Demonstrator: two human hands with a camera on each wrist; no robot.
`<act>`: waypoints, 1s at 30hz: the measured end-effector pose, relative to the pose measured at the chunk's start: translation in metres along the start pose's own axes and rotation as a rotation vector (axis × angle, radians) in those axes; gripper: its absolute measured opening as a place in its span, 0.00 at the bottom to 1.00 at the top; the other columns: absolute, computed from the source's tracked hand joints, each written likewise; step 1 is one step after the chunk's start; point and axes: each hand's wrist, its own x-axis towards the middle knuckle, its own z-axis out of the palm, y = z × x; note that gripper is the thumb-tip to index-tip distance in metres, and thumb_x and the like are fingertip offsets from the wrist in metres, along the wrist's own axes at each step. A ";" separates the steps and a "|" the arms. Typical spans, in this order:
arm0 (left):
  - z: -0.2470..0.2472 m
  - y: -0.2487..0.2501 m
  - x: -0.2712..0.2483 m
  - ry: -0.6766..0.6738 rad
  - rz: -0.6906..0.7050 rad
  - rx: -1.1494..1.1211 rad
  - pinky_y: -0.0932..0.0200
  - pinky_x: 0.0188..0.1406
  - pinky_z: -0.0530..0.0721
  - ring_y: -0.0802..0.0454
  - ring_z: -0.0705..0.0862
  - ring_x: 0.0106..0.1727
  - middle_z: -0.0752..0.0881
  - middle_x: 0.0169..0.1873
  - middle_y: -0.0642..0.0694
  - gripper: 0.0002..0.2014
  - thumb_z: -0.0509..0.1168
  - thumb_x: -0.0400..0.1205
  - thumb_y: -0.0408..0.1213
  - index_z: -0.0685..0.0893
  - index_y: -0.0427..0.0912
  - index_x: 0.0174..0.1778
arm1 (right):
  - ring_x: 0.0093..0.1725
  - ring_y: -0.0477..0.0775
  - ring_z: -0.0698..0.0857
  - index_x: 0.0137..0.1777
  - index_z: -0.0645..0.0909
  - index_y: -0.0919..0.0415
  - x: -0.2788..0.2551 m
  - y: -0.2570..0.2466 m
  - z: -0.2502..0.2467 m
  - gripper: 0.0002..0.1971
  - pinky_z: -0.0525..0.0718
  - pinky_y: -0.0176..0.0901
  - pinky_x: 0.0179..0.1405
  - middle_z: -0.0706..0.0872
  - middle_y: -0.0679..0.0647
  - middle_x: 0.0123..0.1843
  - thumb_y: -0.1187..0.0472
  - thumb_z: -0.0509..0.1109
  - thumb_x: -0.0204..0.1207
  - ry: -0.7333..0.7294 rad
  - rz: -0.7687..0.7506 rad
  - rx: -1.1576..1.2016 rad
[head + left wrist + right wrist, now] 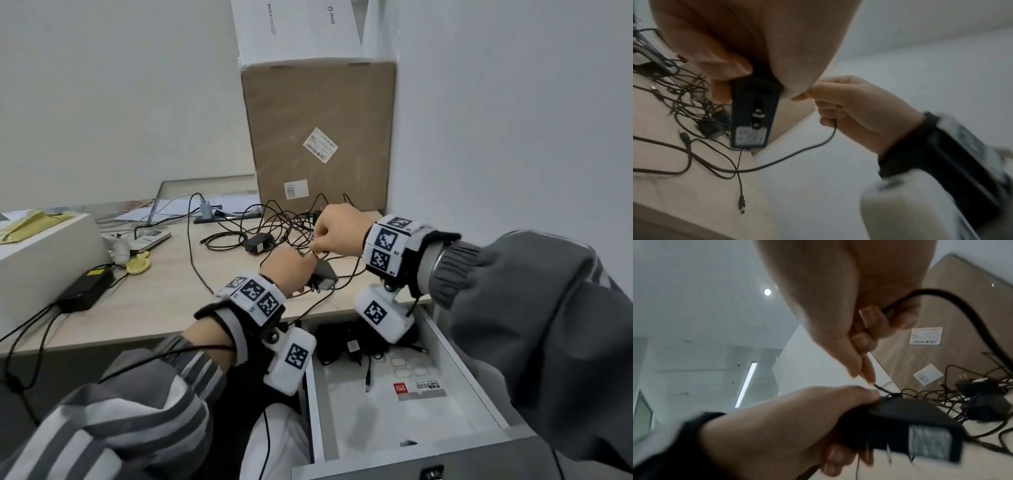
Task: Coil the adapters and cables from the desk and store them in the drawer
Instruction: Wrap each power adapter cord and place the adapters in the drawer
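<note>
The left hand grips a black adapter just above the worktop's near edge, its long axis running away from the palm and its prongs facing down, as the left wrist view shows. The right hand, directly beyond and slightly higher, has its fingers curled round the adapter's thin cable close to the left thumb, so both hands nearly touch. From there the cable sags and trails onto the worktop, ending in a free barrel plug. Behind the hands lies a tangle of cables with another adapter, backed by a cardboard box. The open drawer sits below the right wrist, already holding dark adapters at its back; its front is clear, so I judge the drop is short.
</note>
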 end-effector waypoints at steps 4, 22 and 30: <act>-0.004 -0.014 0.015 0.164 -0.166 -0.596 0.65 0.19 0.68 0.49 0.73 0.22 0.80 0.28 0.39 0.18 0.50 0.87 0.42 0.79 0.32 0.50 | 0.30 0.50 0.77 0.40 0.84 0.68 -0.013 -0.002 0.012 0.16 0.71 0.41 0.32 0.81 0.54 0.31 0.60 0.62 0.83 0.116 0.005 0.191; -0.009 0.001 -0.002 0.077 -0.106 -1.427 0.69 0.11 0.57 0.59 0.64 0.16 0.77 0.21 0.49 0.15 0.51 0.90 0.43 0.77 0.40 0.45 | 0.31 0.55 0.84 0.35 0.85 0.60 -0.033 0.005 0.050 0.07 0.85 0.50 0.34 0.88 0.55 0.30 0.62 0.75 0.74 0.277 0.094 0.747; -0.025 -0.006 -0.013 -0.241 0.066 -0.941 0.68 0.14 0.54 0.57 0.61 0.19 0.74 0.21 0.47 0.14 0.53 0.88 0.47 0.74 0.43 0.42 | 0.35 0.53 0.81 0.38 0.88 0.62 -0.029 0.041 0.029 0.13 0.77 0.43 0.38 0.87 0.56 0.34 0.51 0.79 0.69 0.016 0.085 0.391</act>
